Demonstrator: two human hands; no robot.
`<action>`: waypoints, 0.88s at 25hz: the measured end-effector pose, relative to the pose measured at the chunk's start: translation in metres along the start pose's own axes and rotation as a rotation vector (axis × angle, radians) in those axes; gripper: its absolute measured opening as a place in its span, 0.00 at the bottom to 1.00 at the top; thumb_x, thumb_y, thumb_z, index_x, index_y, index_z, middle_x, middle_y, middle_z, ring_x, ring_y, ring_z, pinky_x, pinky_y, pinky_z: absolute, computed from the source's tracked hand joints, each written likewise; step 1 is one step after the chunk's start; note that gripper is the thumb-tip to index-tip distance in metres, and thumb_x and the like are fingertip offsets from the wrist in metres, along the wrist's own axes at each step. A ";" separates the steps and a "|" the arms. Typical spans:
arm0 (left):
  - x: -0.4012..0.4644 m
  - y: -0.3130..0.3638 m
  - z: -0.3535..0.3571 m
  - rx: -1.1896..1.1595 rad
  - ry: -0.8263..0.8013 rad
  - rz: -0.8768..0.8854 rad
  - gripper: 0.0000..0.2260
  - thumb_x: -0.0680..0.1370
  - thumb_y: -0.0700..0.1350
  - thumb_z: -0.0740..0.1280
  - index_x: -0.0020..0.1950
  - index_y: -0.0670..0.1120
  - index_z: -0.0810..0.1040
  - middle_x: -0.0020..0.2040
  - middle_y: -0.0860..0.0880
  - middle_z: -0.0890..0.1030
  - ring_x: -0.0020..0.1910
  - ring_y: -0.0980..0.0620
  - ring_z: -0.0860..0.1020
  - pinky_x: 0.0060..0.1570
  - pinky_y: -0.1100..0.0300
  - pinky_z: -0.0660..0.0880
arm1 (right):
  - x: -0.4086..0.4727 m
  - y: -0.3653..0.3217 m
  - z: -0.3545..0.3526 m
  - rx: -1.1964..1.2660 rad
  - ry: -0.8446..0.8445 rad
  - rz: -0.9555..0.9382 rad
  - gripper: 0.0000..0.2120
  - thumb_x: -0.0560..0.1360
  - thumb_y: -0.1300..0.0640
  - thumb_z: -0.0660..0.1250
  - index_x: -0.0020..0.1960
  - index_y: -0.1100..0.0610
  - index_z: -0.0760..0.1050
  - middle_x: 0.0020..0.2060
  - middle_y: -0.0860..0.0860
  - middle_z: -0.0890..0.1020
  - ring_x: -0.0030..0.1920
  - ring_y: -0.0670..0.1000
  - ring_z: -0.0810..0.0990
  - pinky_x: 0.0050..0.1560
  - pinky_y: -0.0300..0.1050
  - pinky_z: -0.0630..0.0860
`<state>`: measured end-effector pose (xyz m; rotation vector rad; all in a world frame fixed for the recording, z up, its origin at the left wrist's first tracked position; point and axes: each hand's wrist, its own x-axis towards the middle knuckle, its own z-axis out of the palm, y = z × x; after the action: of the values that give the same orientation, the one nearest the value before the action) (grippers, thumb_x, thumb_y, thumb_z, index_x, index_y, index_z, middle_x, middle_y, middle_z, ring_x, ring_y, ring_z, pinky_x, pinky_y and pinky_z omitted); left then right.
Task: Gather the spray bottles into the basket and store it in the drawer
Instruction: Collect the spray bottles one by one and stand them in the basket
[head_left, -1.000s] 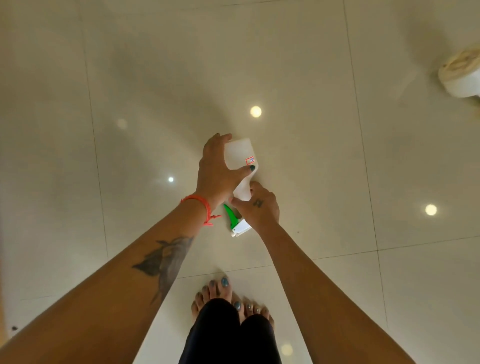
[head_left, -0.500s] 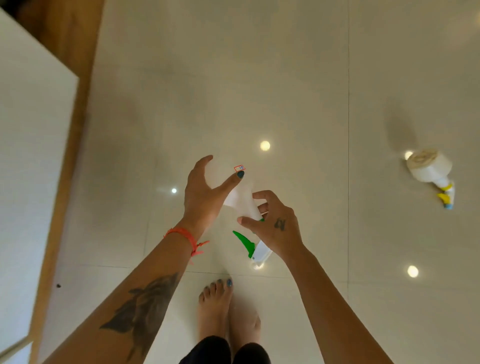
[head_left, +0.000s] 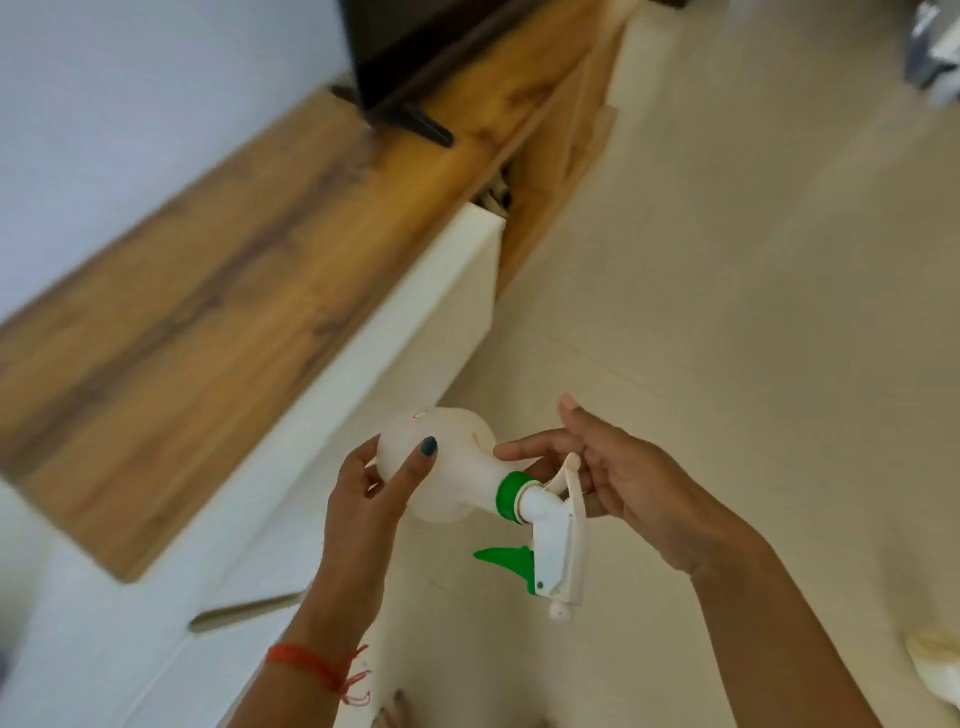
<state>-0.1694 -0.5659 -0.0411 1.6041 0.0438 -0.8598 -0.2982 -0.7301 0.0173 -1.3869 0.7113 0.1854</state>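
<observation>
Cream floor tiles (head_left: 753, 286) fill the right side of the view, and a long wood-topped cabinet (head_left: 208, 291) with white fronts runs along the left under a pale wall. A dark television stand foot (head_left: 415, 127) rests on the wooden top. One white drawer front (head_left: 457, 270) stands out from the cabinet, with a dark gap behind it. A white spray bottle (head_left: 452, 467) with a green collar and green trigger is held in the air above the floor, lying almost sideways with its nozzle head toward the right. The left hand (head_left: 374, 493) is clamped on the bottle's round body, thumb across the front. The right hand (head_left: 623, 473) has its fingers spread, fingertips touching the neck behind the spray head. A red thread bracelet (head_left: 311, 667) circles the left wrist.
</observation>
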 end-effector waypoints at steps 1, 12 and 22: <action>-0.008 0.014 -0.022 -0.030 0.005 -0.010 0.35 0.59 0.63 0.76 0.62 0.51 0.73 0.55 0.49 0.81 0.53 0.49 0.80 0.49 0.56 0.78 | 0.002 -0.018 0.015 0.027 -0.076 -0.028 0.25 0.74 0.37 0.51 0.50 0.48 0.83 0.37 0.46 0.84 0.41 0.47 0.82 0.42 0.37 0.78; -0.036 0.089 -0.263 0.012 0.004 -0.154 0.32 0.52 0.67 0.70 0.48 0.48 0.82 0.35 0.54 0.86 0.32 0.58 0.83 0.27 0.68 0.76 | 0.050 -0.103 0.263 -0.290 -0.492 -0.372 0.27 0.69 0.69 0.68 0.62 0.44 0.75 0.63 0.40 0.76 0.66 0.41 0.70 0.63 0.39 0.71; -0.053 0.042 -0.395 -0.561 0.355 -0.278 0.16 0.77 0.56 0.63 0.53 0.43 0.77 0.48 0.44 0.82 0.44 0.46 0.82 0.38 0.57 0.80 | 0.103 -0.096 0.418 -0.160 -0.145 -0.445 0.18 0.57 0.44 0.77 0.46 0.41 0.81 0.46 0.39 0.85 0.51 0.42 0.82 0.55 0.45 0.79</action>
<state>0.0091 -0.2104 0.0103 1.2090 0.7123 -0.6801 -0.0219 -0.3870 0.0452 -1.6314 0.2594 -0.0104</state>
